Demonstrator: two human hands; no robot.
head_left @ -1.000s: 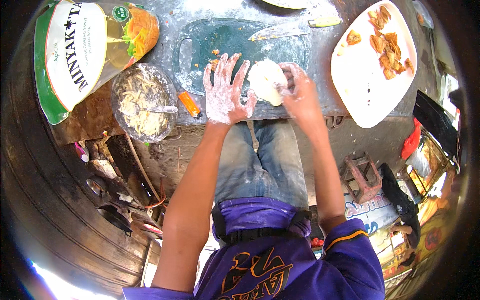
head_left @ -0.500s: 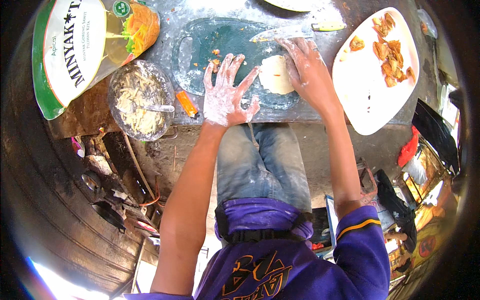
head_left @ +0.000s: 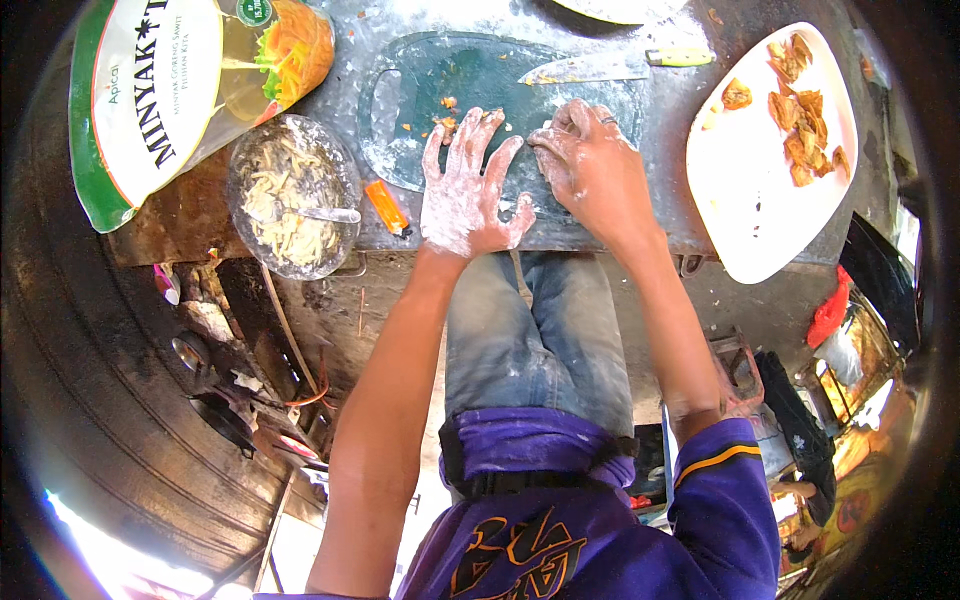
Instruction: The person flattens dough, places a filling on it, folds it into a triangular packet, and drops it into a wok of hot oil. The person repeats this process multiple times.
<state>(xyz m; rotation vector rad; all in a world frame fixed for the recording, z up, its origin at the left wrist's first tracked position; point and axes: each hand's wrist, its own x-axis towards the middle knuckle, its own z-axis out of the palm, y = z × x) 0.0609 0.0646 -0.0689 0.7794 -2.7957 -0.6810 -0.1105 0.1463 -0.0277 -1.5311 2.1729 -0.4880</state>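
Note:
My left hand (head_left: 472, 190), white with flour, lies with its fingers spread over the near edge of a dark green cutting board (head_left: 420, 85) and holds nothing. To its right, my right hand (head_left: 590, 165) is closed, its fingers curled down on the board where the flat round of dough lay. The dough is hidden now, apparently bunched in that hand. Beyond the right hand lies a floury knife (head_left: 600, 70) with a yellow-green handle. A few orange crumbs (head_left: 446, 120) sit on the board beside my left fingertips.
Left stands a clear bowl (head_left: 346, 180) of pale strips and flour, with a spoon (head_left: 335, 214) in it. An orange stick-like item (head_left: 386, 208) lies beside it. A cooking oil pouch (head_left: 150, 110) is far left. On the right, a white tray (head_left: 735, 190) holds browned fried pieces (head_left: 803, 125).
My right hand has closed over the dough round, which no longer shows. My left hand stays spread in its place. The whole view has shifted slightly.

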